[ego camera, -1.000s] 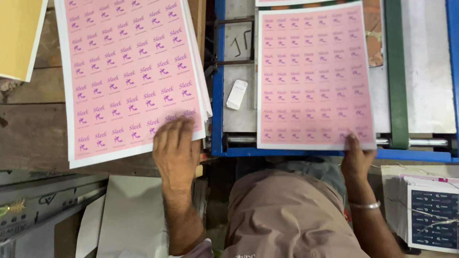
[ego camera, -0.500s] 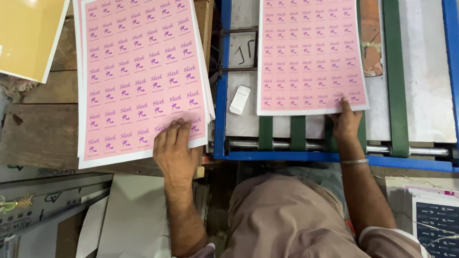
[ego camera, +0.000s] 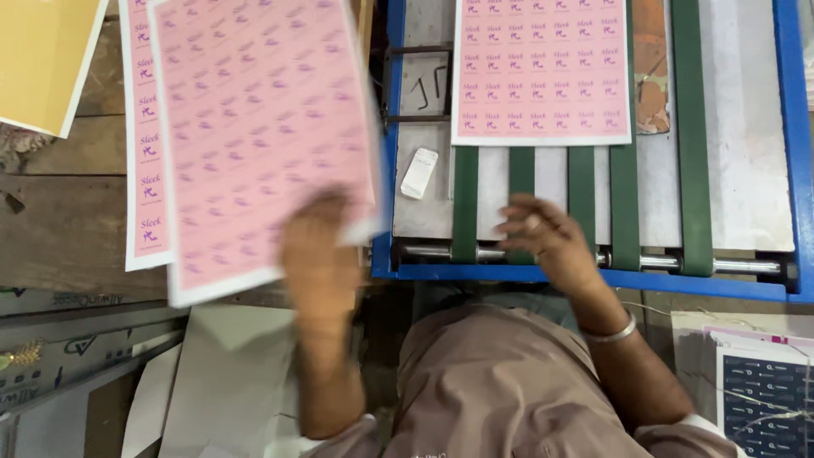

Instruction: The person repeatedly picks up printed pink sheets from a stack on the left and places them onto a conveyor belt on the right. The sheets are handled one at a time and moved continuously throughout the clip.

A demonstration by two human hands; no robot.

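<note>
Your left hand (ego camera: 320,254) pinches one blurred pink label sheet (ego camera: 263,136) above the stack (ego camera: 146,144). Your right hand (ego camera: 547,237), fingers spread, hovers over four green belts (ego camera: 465,203); another pink sheet (ego camera: 543,68) lies beyond.

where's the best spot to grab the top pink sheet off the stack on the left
Grip the top pink sheet at its near right corner, coming from the near edge, where the left hand already has it. That corner overhangs the stack and is lifted clear, so fingers can likely slip under without disturbing the sheets below. The right hand hangs over the green belts.
</note>
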